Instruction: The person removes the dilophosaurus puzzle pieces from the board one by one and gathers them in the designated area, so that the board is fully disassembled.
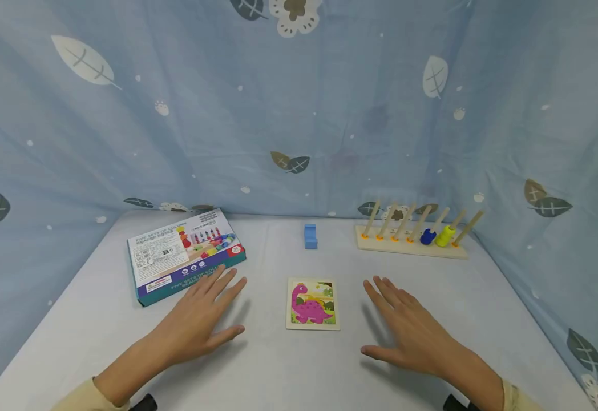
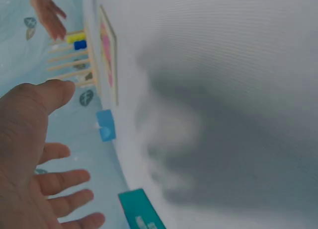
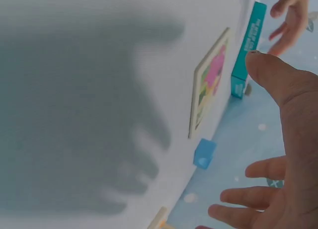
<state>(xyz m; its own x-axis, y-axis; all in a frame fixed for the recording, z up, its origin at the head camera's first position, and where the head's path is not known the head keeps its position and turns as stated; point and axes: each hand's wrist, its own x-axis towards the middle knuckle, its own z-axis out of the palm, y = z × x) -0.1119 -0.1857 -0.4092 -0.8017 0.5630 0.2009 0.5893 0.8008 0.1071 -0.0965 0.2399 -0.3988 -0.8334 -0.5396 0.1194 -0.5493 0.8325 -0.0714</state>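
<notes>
Between the two hands lies a square picture puzzle (image 1: pixel 312 304) of a pink dinosaur in a pale wooden frame. To its left, my left hand (image 1: pixel 198 319) hovers over the table with fingers spread and nothing held; its fingertips overlap the front edge of a flat cardboard box (image 1: pixel 186 254) in the head view. On the other side, my right hand (image 1: pixel 412 331) hangs above the table, fingers straight, also holding nothing. Both hands cast shadows on the cloth beneath them. Beyond the puzzle stands a small blue block (image 1: pixel 310 236), stepped in shape.
At the back right is a wooden peg board (image 1: pixel 407 245) with several upright pegs. A dark blue bead (image 1: pixel 428 237) and yellow-green beads (image 1: pixel 445 236) sit on pegs toward its right end. A blue leaf-print curtain (image 1: pixel 330 114) encloses the white table (image 1: pixel 299 377).
</notes>
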